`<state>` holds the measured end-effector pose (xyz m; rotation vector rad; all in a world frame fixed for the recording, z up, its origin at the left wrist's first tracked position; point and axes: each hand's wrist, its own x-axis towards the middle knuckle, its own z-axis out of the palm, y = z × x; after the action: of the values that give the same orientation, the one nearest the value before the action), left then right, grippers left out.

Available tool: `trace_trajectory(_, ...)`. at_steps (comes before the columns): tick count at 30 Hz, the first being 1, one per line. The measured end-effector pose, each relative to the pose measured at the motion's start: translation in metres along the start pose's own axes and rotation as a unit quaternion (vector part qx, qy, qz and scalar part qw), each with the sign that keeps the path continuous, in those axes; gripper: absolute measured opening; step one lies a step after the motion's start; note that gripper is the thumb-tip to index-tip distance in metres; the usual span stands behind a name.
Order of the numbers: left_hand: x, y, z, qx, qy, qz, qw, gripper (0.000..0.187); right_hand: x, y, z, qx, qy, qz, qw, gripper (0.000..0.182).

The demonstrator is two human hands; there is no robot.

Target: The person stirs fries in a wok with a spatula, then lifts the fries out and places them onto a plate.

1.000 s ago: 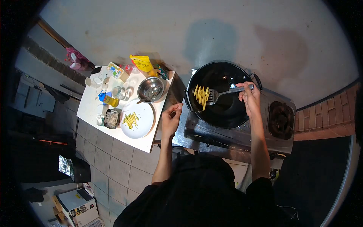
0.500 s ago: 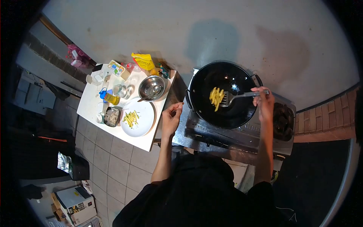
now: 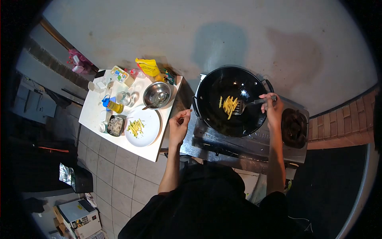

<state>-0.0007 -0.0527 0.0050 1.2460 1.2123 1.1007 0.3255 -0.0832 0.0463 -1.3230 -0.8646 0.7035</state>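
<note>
My right hand is wrapped round the handle of a slotted metal spatula. The spatula's head is low over a black wok, against a small pile of yellow food strips that look like fries. One strip lies apart from the pile, to its left. My left hand is just left of the wok's left handle, with its fingers curled and thumb and fingertips together; nothing shows in it. On the table, a white plate bears more of these strips.
The wok stands on a metal stove with a bare burner at right. A white table at left carries a steel bowl with a ladle in it, a yellow bottle, a dark container and a yellow bag.
The strips that were on the spatula's head now lie in the wok, one apart from the rest. The spatula and right hand have moved slightly down. My left hand has barely moved.
</note>
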Motion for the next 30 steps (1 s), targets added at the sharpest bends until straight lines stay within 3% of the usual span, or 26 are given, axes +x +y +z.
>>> trace_trajectory(5,-0.002,0.006,-0.007,0.024,0.008,-0.012,1.000,0.022,0.007,0.003,0.020,-0.038,-0.019,0.009,0.999,0.014)
trace_trajectory(16,-0.003,0.010,-0.008,0.027,0.014,-0.009,0.999,0.022,0.017,0.004,0.045,0.069,-0.091,0.010,0.993,0.012)
trace_trajectory(21,-0.003,0.003,-0.007,0.036,-0.004,-0.017,0.999,0.024,0.019,0.001,0.048,0.099,-0.097,0.031,0.990,0.013)
trace_trajectory(26,-0.002,-0.001,-0.001,0.024,0.008,0.044,0.999,0.024,0.019,0.001,0.051,0.110,-0.090,0.042,0.989,0.013)
trace_trajectory(30,-0.002,-0.001,-0.002,0.027,0.000,0.025,0.999,0.024,0.019,0.004,0.051,0.122,-0.082,0.048,0.988,0.014)
